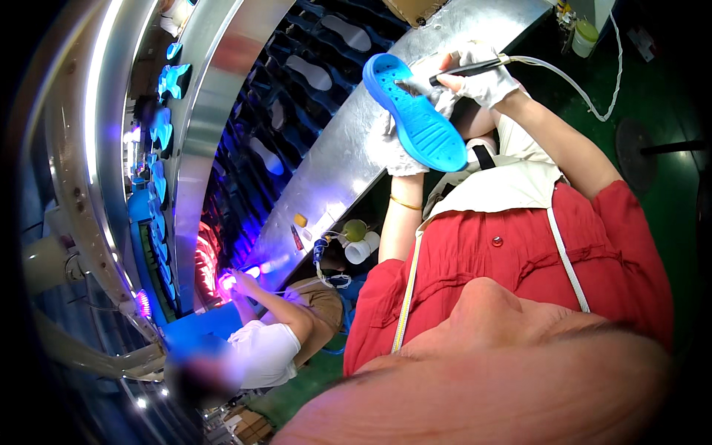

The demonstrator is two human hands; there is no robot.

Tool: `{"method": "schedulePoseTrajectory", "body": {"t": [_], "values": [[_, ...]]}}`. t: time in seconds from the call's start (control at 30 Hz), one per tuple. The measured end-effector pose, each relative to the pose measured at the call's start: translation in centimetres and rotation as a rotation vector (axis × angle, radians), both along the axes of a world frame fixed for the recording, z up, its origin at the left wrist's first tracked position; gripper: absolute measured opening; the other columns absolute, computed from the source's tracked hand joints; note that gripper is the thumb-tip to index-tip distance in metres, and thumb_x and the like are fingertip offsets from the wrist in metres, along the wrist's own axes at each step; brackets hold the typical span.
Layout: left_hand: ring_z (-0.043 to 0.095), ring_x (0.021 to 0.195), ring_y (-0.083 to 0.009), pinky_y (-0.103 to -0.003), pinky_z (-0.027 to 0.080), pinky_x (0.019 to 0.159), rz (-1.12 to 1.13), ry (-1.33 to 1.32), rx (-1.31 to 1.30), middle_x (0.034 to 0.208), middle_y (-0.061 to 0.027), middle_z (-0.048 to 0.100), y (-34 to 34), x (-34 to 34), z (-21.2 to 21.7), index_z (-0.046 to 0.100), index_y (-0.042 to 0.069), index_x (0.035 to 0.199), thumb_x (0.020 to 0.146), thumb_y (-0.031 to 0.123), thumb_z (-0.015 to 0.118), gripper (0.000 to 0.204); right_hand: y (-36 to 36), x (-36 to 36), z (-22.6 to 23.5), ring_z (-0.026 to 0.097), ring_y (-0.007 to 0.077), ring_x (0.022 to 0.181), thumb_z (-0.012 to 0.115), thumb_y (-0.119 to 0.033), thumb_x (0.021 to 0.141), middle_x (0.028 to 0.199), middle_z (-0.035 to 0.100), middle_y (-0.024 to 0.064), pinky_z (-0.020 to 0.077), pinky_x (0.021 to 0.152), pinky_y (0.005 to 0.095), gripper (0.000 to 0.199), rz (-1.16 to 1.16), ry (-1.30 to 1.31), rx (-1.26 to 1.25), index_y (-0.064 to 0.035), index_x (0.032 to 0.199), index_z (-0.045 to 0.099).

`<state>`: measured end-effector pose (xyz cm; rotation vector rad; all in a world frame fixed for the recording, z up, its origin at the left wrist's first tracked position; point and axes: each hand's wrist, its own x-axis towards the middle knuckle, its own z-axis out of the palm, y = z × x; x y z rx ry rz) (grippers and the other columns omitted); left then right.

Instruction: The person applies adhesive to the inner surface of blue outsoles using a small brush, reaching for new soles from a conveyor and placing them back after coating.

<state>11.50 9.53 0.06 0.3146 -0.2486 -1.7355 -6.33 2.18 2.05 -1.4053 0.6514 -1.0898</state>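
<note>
A blue shoe sole [426, 137] is tilted in front of me, its holed heel end up and its ribbed, wider end toward me. My left hand [400, 152], in a white glove, grips it from beneath and along its left edge; most of its fingers are hidden behind the sole. In my right hand [486, 78], also gloved with some fingertips bare, is a black pen-shaped tool [471, 69] with a pale hose [556, 68] running off its rear end. The tool's tip points at the sole's upper half; whether it touches cannot be made out.
A metal ledge [326, 152] runs alongside a dark conveyor belt [304, 37] carrying pale insole-shaped pieces [310, 72]. Blue soles [159, 130] line a farther rail. A co-worker in a white top [271, 341] sits at the lower left under purple light. A green-lidded container [585, 33] stands upper right.
</note>
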Motion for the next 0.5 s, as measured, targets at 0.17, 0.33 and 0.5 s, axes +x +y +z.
{"method": "schedulePoseTrajectory", "body": {"t": [0.17, 0.33, 0.5], "values": [[0.057, 0.101, -0.0313, -0.045, 0.045, 0.093, -0.072, 0.087, -0.007, 0.116, -0.0122, 0.057, -1.0, -1.3, -2.0, 0.044, 0.01, 0.129, 0.088, 0.058, 0.041, 0.064, 0.6, 1.8, -0.3, 0.058, 0.0095, 0.067, 0.065, -0.005, 0.08, 0.079, 0.061, 0.0032, 0.0487, 0.061, 0.0213, 0.013, -0.055, -0.033, -0.292, -0.0081, 0.091, 0.058], [0.057, 0.101, -0.0314, -0.045, 0.045, 0.092, -0.026, 0.002, -0.009, 0.116, -0.0119, 0.057, -0.9, -1.9, -1.3, 0.044, 0.011, 0.129, 0.088, 0.059, 0.04, 0.063, 2.9, -0.2, 1.5, 0.056, 0.0086, 0.067, 0.062, -0.002, 0.079, 0.078, 0.059, 0.0047, 0.0472, 0.061, 0.0235, 0.015, 0.178, -0.051, -0.094, -0.0048, 0.092, 0.055], [0.057, 0.1, -0.0315, -0.045, 0.045, 0.092, 0.172, -0.185, 0.011, 0.116, -0.0117, 0.057, -1.3, -2.1, -0.4, 0.044, 0.012, 0.129, 0.088, 0.059, 0.039, 0.063, 2.7, 1.1, 0.0, 0.057, 0.0141, 0.069, 0.064, -0.005, 0.077, 0.081, 0.059, 0.0065, 0.047, 0.064, 0.0255, 0.019, 0.031, -0.054, -0.414, -0.0068, 0.095, 0.056]]}}
